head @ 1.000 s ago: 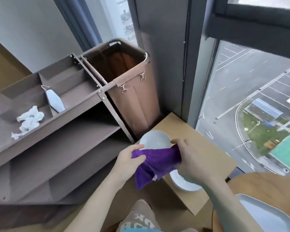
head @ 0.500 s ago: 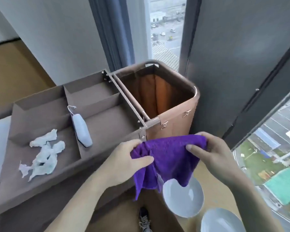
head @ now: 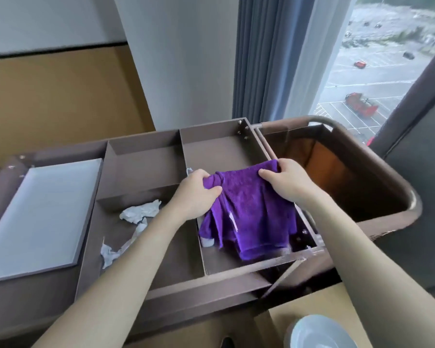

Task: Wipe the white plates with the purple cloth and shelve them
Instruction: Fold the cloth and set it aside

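Brown cart tray (head: 146, 169), purple cloth (head: 246, 214) hanging between gripping left hand (head: 195, 194), right hand (head: 284, 183)

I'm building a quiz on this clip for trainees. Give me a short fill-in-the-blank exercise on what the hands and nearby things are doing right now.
1. Both the left hand and the right hand grip the ____ cloth.
2. The cloth hangs over a compartment of the brown ____.
3. Crumpled ____ tissue lies in the compartment left of the cloth.
4. A white ____ sits at the bottom edge, below the right arm.

Missing words: purple; cart; white; plate
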`<state>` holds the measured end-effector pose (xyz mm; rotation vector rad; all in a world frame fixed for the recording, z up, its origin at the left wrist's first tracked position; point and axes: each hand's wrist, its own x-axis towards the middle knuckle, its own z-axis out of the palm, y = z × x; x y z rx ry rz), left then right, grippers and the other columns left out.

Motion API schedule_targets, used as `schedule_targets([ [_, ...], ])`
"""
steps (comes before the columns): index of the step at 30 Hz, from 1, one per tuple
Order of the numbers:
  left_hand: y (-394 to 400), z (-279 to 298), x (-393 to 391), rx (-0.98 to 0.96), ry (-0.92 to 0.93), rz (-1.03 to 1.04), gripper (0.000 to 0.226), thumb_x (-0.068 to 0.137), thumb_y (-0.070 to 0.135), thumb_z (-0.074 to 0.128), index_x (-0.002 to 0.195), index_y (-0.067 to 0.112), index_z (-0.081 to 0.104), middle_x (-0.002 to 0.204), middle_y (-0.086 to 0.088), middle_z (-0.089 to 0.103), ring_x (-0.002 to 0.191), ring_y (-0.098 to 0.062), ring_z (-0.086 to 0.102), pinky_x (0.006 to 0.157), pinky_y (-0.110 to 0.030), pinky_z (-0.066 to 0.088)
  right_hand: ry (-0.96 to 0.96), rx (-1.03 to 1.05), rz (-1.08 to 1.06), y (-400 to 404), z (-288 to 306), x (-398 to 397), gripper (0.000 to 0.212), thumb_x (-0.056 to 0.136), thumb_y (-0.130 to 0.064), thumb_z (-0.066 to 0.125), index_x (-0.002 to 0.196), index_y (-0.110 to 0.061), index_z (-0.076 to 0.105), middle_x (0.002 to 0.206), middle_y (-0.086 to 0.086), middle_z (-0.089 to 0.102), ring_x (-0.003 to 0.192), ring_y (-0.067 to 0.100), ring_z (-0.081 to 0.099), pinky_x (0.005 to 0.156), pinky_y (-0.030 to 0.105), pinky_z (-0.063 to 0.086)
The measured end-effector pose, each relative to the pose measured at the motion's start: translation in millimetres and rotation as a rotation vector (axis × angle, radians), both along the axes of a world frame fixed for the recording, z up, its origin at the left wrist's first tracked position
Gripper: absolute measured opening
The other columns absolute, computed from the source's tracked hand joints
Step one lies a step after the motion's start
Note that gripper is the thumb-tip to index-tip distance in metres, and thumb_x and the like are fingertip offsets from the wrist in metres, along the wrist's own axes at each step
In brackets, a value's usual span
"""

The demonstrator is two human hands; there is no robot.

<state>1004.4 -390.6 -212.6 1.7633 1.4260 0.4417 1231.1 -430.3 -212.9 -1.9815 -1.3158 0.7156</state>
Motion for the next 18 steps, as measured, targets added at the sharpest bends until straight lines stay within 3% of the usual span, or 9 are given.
schedule_targets([
  [2,2,-2,4,0.102,0.132,-0.048,0.037,0.096,0.028,0.065,0.131,0.016,0.058,0.127,-0.002,0.066,0.117,-0.024,0.062,0.097,-0.033,0.048,-0.175,-0.065,0.01,12,-9,-5,0.035,0.093,-0.032,0.072,0.117,-0.009,0.062,0.116,0.01,0.066,0.108,0.029,0.064,0.084,0.029,0.043],
  [4,-1,-6,5,0.198,0.159,-0.099,0.046,0.096,0.025,0.063,0.14,0.018,0.051,0.138,-0.001,0.059,0.123,-0.021,0.058,0.102,-0.031,0.045,-0.279,-0.058,0.062,10,-17,-9,0.056,0.092,-0.029,0.072,0.14,-0.008,0.05,0.137,0.014,0.052,0.12,0.031,0.057,0.098,0.031,0.044],
  [6,-4,-12,3,0.298,0.193,-0.146,0.046,0.096,0.024,0.063,0.14,0.019,0.051,0.139,0.001,0.056,0.13,-0.02,0.052,0.107,-0.034,0.042,-0.371,0.02,0.126,1,-24,-14,0.054,0.092,-0.027,0.069,0.142,-0.014,0.053,0.142,0.01,0.047,0.13,0.031,0.049,0.111,0.036,0.041],
  [9,-9,-22,-4,0.448,0.294,-0.227,0.041,0.094,0.024,0.064,0.135,0.02,0.059,0.137,0.002,0.059,0.137,-0.022,0.044,0.115,-0.037,0.034,-0.456,0.063,0.26,-13,-35,-26,0.053,0.089,-0.03,0.067,0.139,-0.02,0.057,0.144,0.006,0.048,0.134,0.032,0.045,0.115,0.041,0.039],
  [13,-26,-31,1,0.478,0.657,-0.463,0.05,0.099,0.039,0.055,0.147,0.025,0.053,0.159,-0.003,0.044,0.156,-0.029,0.018,0.128,-0.053,0.003,-0.58,-0.272,0.404,-31,-62,-42,0.069,0.1,-0.049,0.05,0.161,-0.031,0.024,0.171,0.003,0.012,0.156,0.035,0.011,0.124,0.052,0.019],
  [15,-34,-32,10,0.43,0.823,-0.551,0.05,0.101,0.039,0.048,0.147,0.023,0.049,0.155,-0.007,0.048,0.156,-0.03,0.016,0.127,-0.057,-0.002,-0.562,-0.351,0.415,-36,-68,-42,0.069,0.104,-0.054,0.04,0.163,-0.035,0.011,0.173,-0.001,0.0,0.158,0.034,0.0,0.125,0.055,0.013],
  [18,-45,-25,23,0.413,0.9,-0.53,0.051,0.099,0.035,0.047,0.148,0.022,0.045,0.154,-0.012,0.048,0.154,-0.033,0.018,0.125,-0.058,-0.003,-0.538,-0.351,0.42,-48,-56,-40,0.074,0.102,-0.054,0.046,0.164,-0.031,0.011,0.173,0.001,0.0,0.158,0.033,0.001,0.126,0.052,0.012],
])
